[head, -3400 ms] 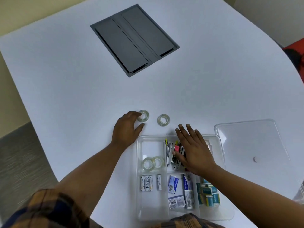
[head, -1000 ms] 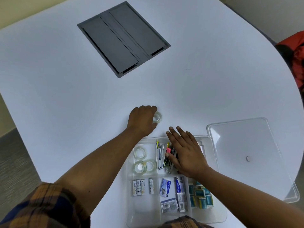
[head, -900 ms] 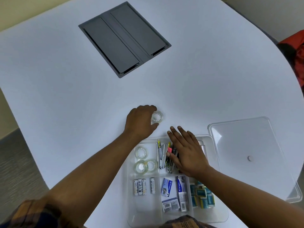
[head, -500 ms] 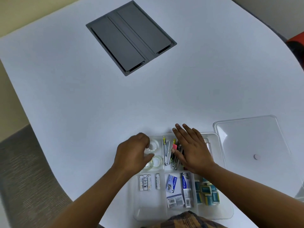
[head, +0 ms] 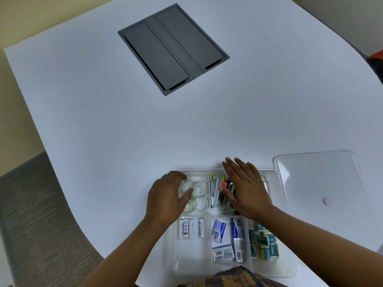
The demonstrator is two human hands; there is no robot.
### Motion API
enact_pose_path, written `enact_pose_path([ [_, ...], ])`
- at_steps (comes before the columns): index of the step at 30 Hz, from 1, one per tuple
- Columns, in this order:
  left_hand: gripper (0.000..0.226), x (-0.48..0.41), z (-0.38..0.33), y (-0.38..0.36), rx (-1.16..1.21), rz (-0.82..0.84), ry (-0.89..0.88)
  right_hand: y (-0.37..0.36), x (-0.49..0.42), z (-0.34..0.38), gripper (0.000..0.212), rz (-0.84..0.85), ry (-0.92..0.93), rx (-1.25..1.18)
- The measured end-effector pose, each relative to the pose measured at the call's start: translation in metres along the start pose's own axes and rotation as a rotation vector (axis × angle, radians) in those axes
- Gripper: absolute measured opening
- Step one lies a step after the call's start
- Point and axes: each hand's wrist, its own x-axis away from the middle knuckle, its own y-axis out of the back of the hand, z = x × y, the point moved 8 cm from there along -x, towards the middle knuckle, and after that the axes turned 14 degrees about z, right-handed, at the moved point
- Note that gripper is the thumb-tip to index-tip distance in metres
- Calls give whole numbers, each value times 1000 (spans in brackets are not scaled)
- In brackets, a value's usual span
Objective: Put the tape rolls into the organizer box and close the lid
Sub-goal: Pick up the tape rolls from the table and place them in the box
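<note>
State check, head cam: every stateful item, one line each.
organizer box: open, lid off.
lid: flat on the table, right of the box.
tape rolls: four visible, all in the box's far-left compartment.
left hand: in that compartment, fingers on a roll; grip cannot be told.
right hand: open, flat over the far-middle compartment.
table hatch: flaps shut.

Wide bare table (head: pixel 124 121) across the left and middle of the frame, broken only by the flush dark panel (head: pixel 173 48) at upper centre. Crowded at lower centre: open box (head: pixel 275 272) with both hands over its far compartments, left hand (head: pixel 167 195) on the tape rolls (head: pixel 198 193), right hand (head: pixel 244 187) flat over the staplers (head: pixel 215 191). Lid (head: pixel 319 179) flat just right of the box, blocking that side.
</note>
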Motion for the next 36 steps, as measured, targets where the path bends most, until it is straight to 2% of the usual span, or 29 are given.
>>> enact_pose_path([
  [3,26,17,25,15,73,-212,51,15,2,9,59,-67,7,-64],
  [5,28,24,46,11,142,-238,126,26,4,26,49,-128,68,-68],
  [8,46,28,71,-9,134,-158,211,34,1,53,41,-135,148,-73],
  [11,87,35,89,-31,11,-11,274,28,-8,80,34,-19,237,-55],
  [13,97,39,99,-47,-6,96,323,19,-16,90,31,86,268,-18],
  [16,94,40,111,-64,-52,237,371,9,-24,93,32,156,225,60],
  [19,93,36,118,-71,-77,328,387,5,-28,89,35,184,132,145],
  [23,93,33,122,-77,-81,436,383,-3,-27,95,34,246,113,272],
  [32,93,34,120,-77,-92,520,388,1,-32,103,32,165,99,307],
  [36,93,35,119,-76,-90,518,388,4,-34,105,24,149,117,278],
])
